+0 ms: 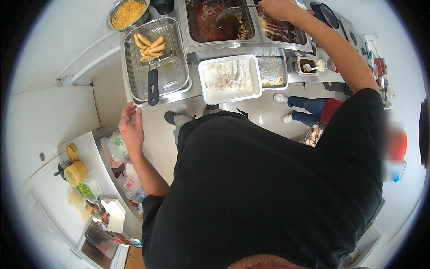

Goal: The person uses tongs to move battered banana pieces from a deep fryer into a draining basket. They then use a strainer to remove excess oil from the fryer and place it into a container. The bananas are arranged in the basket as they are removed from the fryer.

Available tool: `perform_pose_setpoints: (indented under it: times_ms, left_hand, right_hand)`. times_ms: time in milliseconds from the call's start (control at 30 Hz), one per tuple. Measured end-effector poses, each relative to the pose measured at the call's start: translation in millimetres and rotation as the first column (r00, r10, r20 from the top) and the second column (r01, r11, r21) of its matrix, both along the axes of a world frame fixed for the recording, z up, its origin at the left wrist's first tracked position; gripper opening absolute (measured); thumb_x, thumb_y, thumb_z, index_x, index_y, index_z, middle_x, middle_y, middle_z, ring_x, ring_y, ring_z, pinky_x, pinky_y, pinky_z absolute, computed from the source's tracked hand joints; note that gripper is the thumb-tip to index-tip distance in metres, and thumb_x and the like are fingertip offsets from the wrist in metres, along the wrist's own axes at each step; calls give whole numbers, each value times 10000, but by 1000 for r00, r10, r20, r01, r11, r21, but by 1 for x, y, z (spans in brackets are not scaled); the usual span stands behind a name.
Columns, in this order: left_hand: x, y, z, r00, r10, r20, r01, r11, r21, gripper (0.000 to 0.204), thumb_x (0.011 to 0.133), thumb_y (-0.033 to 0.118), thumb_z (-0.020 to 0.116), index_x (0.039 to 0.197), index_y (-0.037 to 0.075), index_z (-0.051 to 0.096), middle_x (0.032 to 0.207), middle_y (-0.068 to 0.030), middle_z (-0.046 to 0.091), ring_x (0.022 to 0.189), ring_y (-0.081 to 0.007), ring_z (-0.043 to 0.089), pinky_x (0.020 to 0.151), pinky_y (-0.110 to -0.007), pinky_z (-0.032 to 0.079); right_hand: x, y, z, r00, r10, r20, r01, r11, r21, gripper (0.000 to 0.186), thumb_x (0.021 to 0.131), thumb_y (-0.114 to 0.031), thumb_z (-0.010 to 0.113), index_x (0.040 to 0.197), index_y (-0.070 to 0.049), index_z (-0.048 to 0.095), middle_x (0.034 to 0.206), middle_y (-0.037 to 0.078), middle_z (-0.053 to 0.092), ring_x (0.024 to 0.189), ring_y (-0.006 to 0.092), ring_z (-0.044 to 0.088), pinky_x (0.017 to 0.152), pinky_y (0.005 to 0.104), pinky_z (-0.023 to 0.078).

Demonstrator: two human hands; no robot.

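My right hand (278, 8) is closed around the handle of a round skimmer (229, 17). The skimmer's bowl is down in the dark oil of the left fryer vat (204, 24), beside pale fried crumbs (242, 30). My left hand (131, 127) hangs open with loosely bent fingers and holds nothing. Just beyond it, a wire fry basket (166, 42) with a black handle (153, 87) rests on a mesh-lined metal tray (134, 89). Several golden battered fried pieces (152, 47) lie in the basket.
A second fryer vat (280, 29) bubbles at right. In front stand a white flour-dusted tray (230, 92) and a crumb-strewn metal tray (273, 80). A bowl of orange crumbs (128, 14) is far left. Another person (309, 111) stands at right with a bowl (315, 133). A counter (105, 157) lies left.
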State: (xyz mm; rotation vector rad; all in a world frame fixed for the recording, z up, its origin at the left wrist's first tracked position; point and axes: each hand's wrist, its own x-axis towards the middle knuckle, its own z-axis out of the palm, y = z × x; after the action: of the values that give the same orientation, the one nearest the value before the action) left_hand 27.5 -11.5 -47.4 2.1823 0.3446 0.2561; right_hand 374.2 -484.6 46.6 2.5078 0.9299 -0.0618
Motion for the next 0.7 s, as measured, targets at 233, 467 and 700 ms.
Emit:
perform_pose_setpoints:
  times_ms: [233,467,700]
  left_hand:
    - [-4,1,26,983,157,-90,-148,984,101,335,958,119,642,1277,29,593,1133,-145,689,1028,-247,670,917,-367,521]
    - [-5,1,30,978,164,-129,-150,982,110,336,979,144,620,1295,39,579,1167,-132,680,1073,-233,669,944,-346,518]
    - [3,13,32,985,143,-97,-134,987,85,353,965,137,632,1299,40,574,1175,-144,673,1059,-245,668,926,-366,523]
  right_hand:
    - [-19,-12,12,978,9,-207,-6,1000,15,205,879,-90,533,967,27,676,896,254,693,898,409,691,804,477,557]
    - [-27,-17,10,893,50,-448,-31,998,50,216,901,-109,536,918,43,688,833,251,701,771,399,707,713,466,567]
    - [-18,-28,22,466,-361,-808,684,726,70,273,984,-200,535,809,-13,632,584,34,553,430,91,478,390,279,379]
